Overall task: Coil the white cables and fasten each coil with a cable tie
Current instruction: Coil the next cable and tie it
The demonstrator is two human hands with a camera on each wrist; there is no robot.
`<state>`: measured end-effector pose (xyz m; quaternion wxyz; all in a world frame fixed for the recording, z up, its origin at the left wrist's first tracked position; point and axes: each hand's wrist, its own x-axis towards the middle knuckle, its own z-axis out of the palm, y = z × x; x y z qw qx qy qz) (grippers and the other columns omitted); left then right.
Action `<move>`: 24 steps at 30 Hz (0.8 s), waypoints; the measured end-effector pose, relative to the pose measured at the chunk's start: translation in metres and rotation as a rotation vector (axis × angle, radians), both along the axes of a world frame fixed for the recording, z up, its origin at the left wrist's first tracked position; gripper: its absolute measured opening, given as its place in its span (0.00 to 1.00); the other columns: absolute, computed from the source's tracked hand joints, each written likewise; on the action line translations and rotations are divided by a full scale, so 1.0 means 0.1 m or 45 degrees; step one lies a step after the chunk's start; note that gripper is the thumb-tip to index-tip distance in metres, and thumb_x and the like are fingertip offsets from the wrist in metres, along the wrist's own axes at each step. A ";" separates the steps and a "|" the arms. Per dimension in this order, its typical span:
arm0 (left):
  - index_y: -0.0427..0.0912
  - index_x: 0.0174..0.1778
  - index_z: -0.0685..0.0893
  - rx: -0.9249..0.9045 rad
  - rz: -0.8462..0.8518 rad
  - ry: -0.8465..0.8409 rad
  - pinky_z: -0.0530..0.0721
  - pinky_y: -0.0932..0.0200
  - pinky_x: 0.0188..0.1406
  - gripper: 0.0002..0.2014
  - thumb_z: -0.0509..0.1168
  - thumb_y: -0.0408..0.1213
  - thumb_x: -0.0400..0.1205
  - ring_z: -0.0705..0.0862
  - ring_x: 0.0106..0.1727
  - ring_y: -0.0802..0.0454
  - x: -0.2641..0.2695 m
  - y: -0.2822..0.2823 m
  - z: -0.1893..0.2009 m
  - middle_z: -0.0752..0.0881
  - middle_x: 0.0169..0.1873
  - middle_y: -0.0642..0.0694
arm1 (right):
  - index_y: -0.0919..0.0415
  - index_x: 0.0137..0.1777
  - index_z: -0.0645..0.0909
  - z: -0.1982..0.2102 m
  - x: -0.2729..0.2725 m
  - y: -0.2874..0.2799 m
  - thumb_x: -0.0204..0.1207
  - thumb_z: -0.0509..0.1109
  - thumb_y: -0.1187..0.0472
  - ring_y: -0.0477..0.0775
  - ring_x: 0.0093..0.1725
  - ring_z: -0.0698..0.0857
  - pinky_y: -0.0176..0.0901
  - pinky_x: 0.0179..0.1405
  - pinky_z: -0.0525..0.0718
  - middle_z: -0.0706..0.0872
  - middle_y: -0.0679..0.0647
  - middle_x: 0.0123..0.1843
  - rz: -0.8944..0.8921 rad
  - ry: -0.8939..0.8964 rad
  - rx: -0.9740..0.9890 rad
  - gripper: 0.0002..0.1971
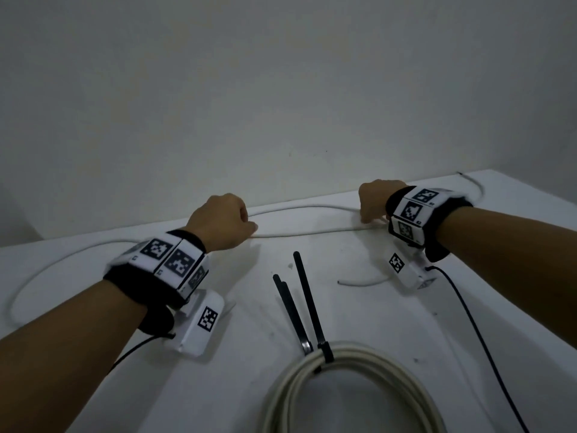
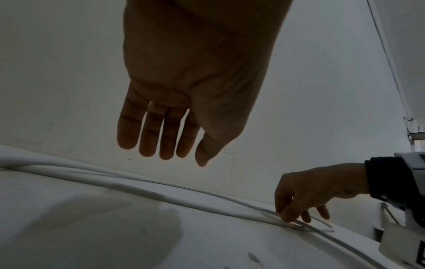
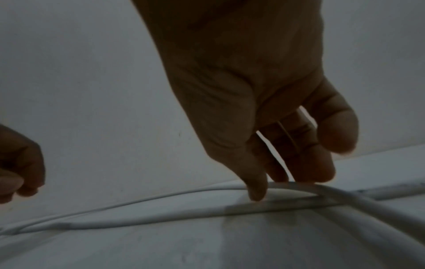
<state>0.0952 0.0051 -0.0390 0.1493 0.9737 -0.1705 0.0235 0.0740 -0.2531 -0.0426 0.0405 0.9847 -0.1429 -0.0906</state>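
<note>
A loose white cable lies along the table's far edge in two strands and sweeps round to the left. My right hand points down where the strands cross, and its thumb and fingertips pinch the cable. Just above the same cable hovers my left hand, fingers hanging loose and holding nothing. A finished coil lies at the near edge with a black cable tie round it.
Two loose black cable ties lie side by side in front of the coil. A short white cable end lies under my right wrist. Black leads run from both wrist cameras. A wall rises behind the white table.
</note>
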 end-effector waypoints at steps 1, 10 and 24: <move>0.40 0.43 0.83 0.000 -0.007 -0.001 0.75 0.57 0.38 0.09 0.69 0.43 0.79 0.83 0.43 0.45 0.03 -0.04 0.00 0.85 0.42 0.43 | 0.63 0.43 0.72 -0.03 0.01 -0.01 0.76 0.69 0.60 0.54 0.33 0.77 0.42 0.38 0.76 0.73 0.52 0.31 -0.003 -0.011 -0.025 0.09; 0.42 0.42 0.81 -0.019 -0.056 -0.025 0.77 0.57 0.39 0.09 0.69 0.45 0.80 0.83 0.44 0.46 -0.23 -0.09 0.21 0.85 0.42 0.44 | 0.66 0.56 0.78 -0.09 -0.20 -0.02 0.77 0.70 0.57 0.61 0.51 0.85 0.42 0.42 0.76 0.84 0.62 0.53 -0.017 -0.032 0.129 0.14; 0.39 0.76 0.69 -0.083 -0.008 -0.202 0.76 0.47 0.67 0.32 0.70 0.46 0.79 0.75 0.69 0.41 -0.60 0.35 0.70 0.75 0.71 0.39 | 0.58 0.48 0.66 0.73 -0.64 0.33 0.81 0.61 0.64 0.59 0.35 0.75 0.45 0.30 0.67 0.77 0.58 0.38 0.368 -0.758 0.204 0.05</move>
